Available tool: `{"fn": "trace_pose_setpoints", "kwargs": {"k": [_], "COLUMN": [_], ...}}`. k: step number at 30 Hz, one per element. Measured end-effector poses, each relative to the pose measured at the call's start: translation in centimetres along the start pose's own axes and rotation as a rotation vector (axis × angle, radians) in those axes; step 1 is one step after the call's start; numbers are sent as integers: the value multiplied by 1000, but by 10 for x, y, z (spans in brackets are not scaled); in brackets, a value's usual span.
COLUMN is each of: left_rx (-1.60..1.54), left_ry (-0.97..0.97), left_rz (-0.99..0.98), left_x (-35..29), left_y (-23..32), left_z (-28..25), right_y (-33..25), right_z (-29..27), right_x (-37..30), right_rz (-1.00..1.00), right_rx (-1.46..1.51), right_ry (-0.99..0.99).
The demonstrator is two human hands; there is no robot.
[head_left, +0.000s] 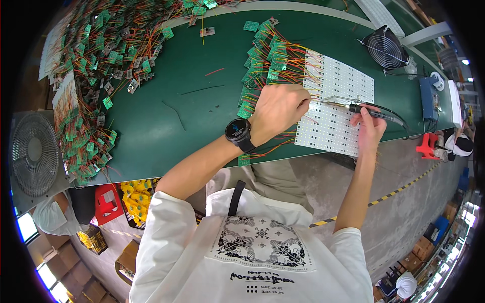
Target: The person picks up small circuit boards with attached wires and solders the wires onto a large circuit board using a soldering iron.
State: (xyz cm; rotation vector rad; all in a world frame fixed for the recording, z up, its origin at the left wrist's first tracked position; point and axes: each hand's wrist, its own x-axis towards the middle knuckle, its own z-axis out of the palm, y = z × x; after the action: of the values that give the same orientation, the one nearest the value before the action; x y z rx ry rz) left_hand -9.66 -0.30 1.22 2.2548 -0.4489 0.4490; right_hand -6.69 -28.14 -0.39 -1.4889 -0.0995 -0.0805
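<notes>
Soldering seems underway, the right hand [371,126] clamping its fingers on a soldering iron [355,108] over the white dotted panel [331,134] on the tabletop [202,134], the left hand's [281,105] grip unclear, the next move likely calling for steadiness.

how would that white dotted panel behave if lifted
The white panel looks thin and flat, so probably light and perhaps slightly flexible. Slender wires run from its left side to green circuit boards, which would likely dangle and drag.
</notes>
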Motion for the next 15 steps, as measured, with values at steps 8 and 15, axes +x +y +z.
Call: {"fn": "trace_pose_setpoints", "kwargs": {"k": [8, 15], "left_rx": [14, 14], "left_ry": [-3, 2], "left_rz": [-3, 10], "left_x": [0, 0], "left_y": [0, -1], "left_z": [0, 1], "right_y": [-4, -3], "right_z": [4, 4], "right_x": [-1, -1], "right_rz": [-16, -22], "right_rx": [-5, 4], "right_ry": [3, 6]}}
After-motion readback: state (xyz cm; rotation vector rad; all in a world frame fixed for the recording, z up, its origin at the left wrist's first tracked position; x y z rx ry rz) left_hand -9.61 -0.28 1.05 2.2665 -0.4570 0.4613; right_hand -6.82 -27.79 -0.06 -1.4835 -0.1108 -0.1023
